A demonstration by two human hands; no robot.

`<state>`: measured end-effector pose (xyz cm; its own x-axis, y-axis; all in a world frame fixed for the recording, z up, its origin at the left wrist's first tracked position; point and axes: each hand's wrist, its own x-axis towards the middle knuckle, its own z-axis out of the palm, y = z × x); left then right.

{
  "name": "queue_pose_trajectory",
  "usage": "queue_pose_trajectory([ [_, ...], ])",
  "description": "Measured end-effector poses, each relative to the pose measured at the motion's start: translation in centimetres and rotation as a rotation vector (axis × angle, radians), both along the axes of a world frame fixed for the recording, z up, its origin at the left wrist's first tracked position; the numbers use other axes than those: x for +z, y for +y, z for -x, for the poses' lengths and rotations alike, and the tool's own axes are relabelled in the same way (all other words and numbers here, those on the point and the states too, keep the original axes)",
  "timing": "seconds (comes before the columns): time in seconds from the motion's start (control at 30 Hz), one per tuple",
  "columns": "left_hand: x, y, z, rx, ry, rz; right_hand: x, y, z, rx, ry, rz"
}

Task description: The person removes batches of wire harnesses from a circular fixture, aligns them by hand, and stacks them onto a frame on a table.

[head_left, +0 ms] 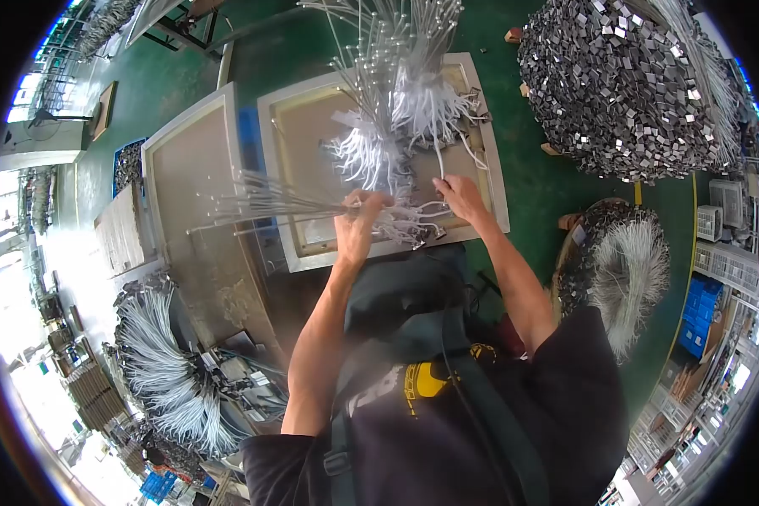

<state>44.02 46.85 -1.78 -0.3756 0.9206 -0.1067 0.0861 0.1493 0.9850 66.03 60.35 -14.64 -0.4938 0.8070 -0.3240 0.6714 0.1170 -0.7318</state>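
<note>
Gripping cable bundle [319,209], left hand [360,224] closed; right hand [465,200], apart, pinching white strand [441,162]; sideways pull may tangle loose ends [367,158].

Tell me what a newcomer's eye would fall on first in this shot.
Probably the huge heap of small, glinting metallic pieces at the upper right of the picture. Next come the bushy white strand clusters on the pale-framed board at top centre. Just below them, the left hand grips a bundle of thin strands that fans out toward the picture's left.
</note>
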Motion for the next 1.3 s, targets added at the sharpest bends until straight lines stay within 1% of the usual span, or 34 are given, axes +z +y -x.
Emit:
queue_pose_trajectory([
  [0.03, -0.2, 0.2, -0.3, 0.0, -0.001, 0.0, -0.1, 0.0, -0.1, 0.0, -0.001, 0.0],
  [0.1, -0.5, 0.2, -1.0, 0.081, -0.079, 0.049, -0.2, -0.6, -0.3, 0.083, 0.089, 0.075],
  [0.13, -1.8, 0.5, -1.1, 0.113, -0.138, -0.023, -0.1, -0.7, -0.3, 0.078, 0.088, 0.078],
  [0.17, -2.3, 0.6, -1.1, 0.111, -0.138, -0.023, 0.0, -0.6, -0.2, 0.085, 0.081, 0.03],
  [0.23, -1.7, 0.5, -1.3, 0.057, -0.261, -0.017, -0.7, -0.9, -0.3, 0.091, 0.072, -0.01],
  [0.3, -0.8, -0.2, -1.6, 0.016, -0.268, 0.026, -1.9, -0.6, -0.2, -0.153, -0.044, -0.281],
  [0.33, -0.4, -0.8, -1.6, -0.022, -0.272, 0.069, -2.7, -0.5, 0.1, -0.155, -0.043, -0.28],
  [0.37, -0.6, -1.4, -1.5, -0.023, -0.272, 0.075, -3.5, -0.7, 0.4, -0.245, -0.004, -0.407],
  [0.4, -0.8, -1.9, -1.2, -0.102, -0.206, 0.029, -3.4, -0.8, 0.7, -0.335, 0.034, -0.536],
  [0.43, -0.9, -2.4, -1.1, -0.181, -0.14, -0.016, -3.1, -1.1, 0.6, -0.337, 0.033, -0.532],
  [0.47, -1.0, -2.9, -1.4, -0.197, -0.036, -0.079, -2.8, -1.4, 0.4, -0.206, -0.157, -0.304],
  [0.5, -0.7, -3.2, -1.5, -0.193, -0.035, -0.078, -2.4, -1.4, 0.5, -0.069, -0.341, -0.075],
  [0.53, -0.3, -3.5, -1.5, -0.229, -0.008, -0.076, -3.7, -2.2, 0.8, -0.086, -0.153, -0.052],
  [0.57, -0.1, -3.8, -1.5, -0.265, 0.018, -0.074, -4.9, -2.6, 0.7, -0.081, -0.152, -0.05],
  [0.6, -0.6, -4.3, -1.4, -0.218, -0.159, -0.055, -4.5, -3.4, 1.3, -0.052, -0.065, -0.037],
  [0.63, -0.4, -4.6, -1.3, -0.214, -0.16, -0.047, -4.4, -4.3, 2.0, -0.024, 0.021, -0.021],
  [0.67, -0.2, -4.8, -1.3, -0.215, -0.104, -0.087, -4.4, -5.0, 2.7, -0.057, 0.134, 0.087],
  [0.7, 0.2, -4.9, -1.3, -0.216, -0.048, -0.127, -4.6, -5.2, 3.4, -0.055, 0.134, 0.093],
  [0.73, 0.6, -5.2, -1.1, -0.215, -0.048, -0.121, -4.8, -5.3, 4.2, 0.049, 0.15, 0.152],
  [0.77, 1.1, -5.5, -1.0, -0.182, -0.172, -0.068, -5.0, -5.4, 4.9, 0.156, 0.166, 0.211],
  [0.8, 1.6, -6.0, -0.8, -0.147, -0.295, -0.011, -5.6, -5.8, 5.9, 0.162, 0.16, 0.207],
  [0.83, 1.9, -6.3, -0.6, -0.138, -0.294, -0.007, -4.2, -5.9, 6.9, 0.17, 0.161, 0.214],
  [0.9, 2.9, -6.9, 0.1, -0.088, -0.371, -0.095, -1.5, -5.9, 8.7, 0.338, -0.062, 0.222],
  [0.93, 3.9, -7.0, 0.3, -0.01, -0.406, -0.165, -1.0, -6.2, 9.6, 0.327, 0.014, 0.292],
  [0.97, 4.3, -7.7, 1.2, 0.049, -0.346, -0.158, -0.4, -6.7, 9.9, 0.35, 0.016, 0.299],
  [1.0, 5.2, -8.2, 1.9, 0.102, -0.365, -0.199, 2.3, -7.0, 10.2, 0.381, 0.169, 0.408],
  [1.03, 6.3, -8.3, 2.9, 0.16, -0.377, -0.25, 3.8, -7.1, 10.8, 0.417, 0.322, 0.515],
  [1.07, 7.2, -8.7, 4.2, 0.222, -0.356, -0.283, 3.8, -7.5, 11.2, 0.436, 0.477, 0.659],
  [1.1, 8.2, -9.3, 5.5, 0.287, -0.333, -0.314, 4.9, -8.4, 12.3, 0.478, 0.477, 0.676],
  [1.13, 9.3, -9.7, 6.6, 0.365, -0.339, -0.321, 6.8, -9.1, 13.4, 0.61, 0.5, 0.399],
  [1.17, 10.1, -10.4, 7.7, 0.386, -0.335, -0.395, 8.2, -10.0, 14.4, 0.73, 0.53, 0.114],
  [1.2, 11.1, -10.8, 8.6, 0.466, -0.368, -0.434, 9.1, -12.2, 16.0, 0.692, 0.557, 0.028],
  [1.23, 12.0, -11.4, 9.3, 0.543, -0.4, -0.476, 9.3, -13.7, 18.2, 0.732, 0.571, 0.039],
  [1.3, 13.0, -12.9, 10.7, 0.627, -0.333, -0.46, 9.0, -16.7, 22.3, 0.652, 0.709, -0.035],
])
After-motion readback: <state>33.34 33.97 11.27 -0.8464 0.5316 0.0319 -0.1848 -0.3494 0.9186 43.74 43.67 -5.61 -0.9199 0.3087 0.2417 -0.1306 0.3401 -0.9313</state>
